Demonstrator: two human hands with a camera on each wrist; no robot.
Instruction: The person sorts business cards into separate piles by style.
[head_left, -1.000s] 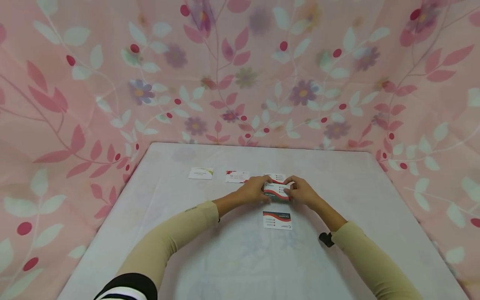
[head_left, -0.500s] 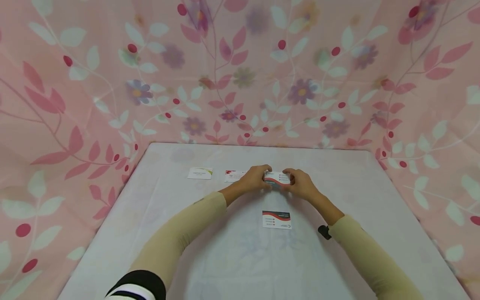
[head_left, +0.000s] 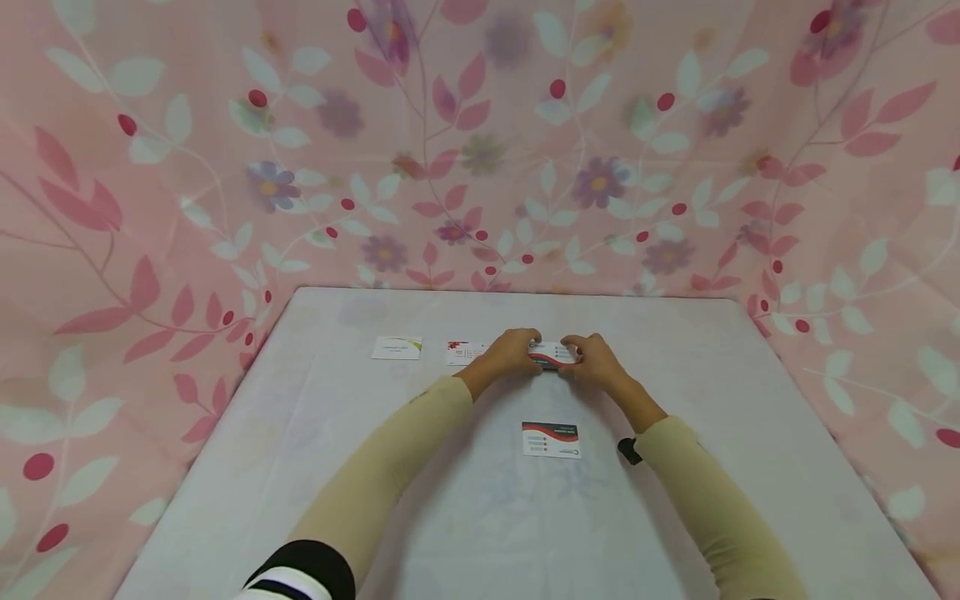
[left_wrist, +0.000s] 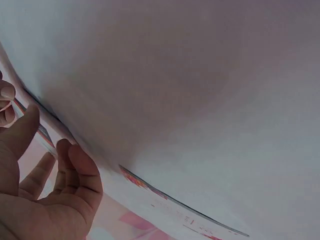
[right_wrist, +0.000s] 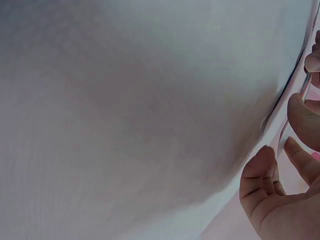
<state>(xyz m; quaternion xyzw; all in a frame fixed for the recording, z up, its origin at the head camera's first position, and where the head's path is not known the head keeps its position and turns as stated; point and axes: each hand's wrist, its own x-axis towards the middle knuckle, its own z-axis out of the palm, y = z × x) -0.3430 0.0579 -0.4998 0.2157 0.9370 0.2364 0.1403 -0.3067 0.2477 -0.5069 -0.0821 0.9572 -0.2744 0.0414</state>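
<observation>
A business card (head_left: 555,353) with a white, red and dark wave print is held by its ends between my two hands. My left hand (head_left: 513,353) pinches its left end, and my right hand (head_left: 597,363) pinches the right end. In the left wrist view, the thin edge of the held card (left_wrist: 44,132) shows between the fingertips, close over a flat card's dark edge. The right wrist view shows the held card (right_wrist: 284,136) nearly edge-on. Nearer me lies a similar card (head_left: 551,440), with its dark band at the far side.
To the left in the back row lie a white card (head_left: 397,347) with a green corner and a white card (head_left: 462,353) with red print, partly covered by the left hand. A white cloth (head_left: 337,467) covers the table; a pink floral curtain (head_left: 480,150) hangs behind.
Both hands have carried the wave-print card away from me, over the back-row card that showed behind it a second ago. The nearer card has stayed in place.
</observation>
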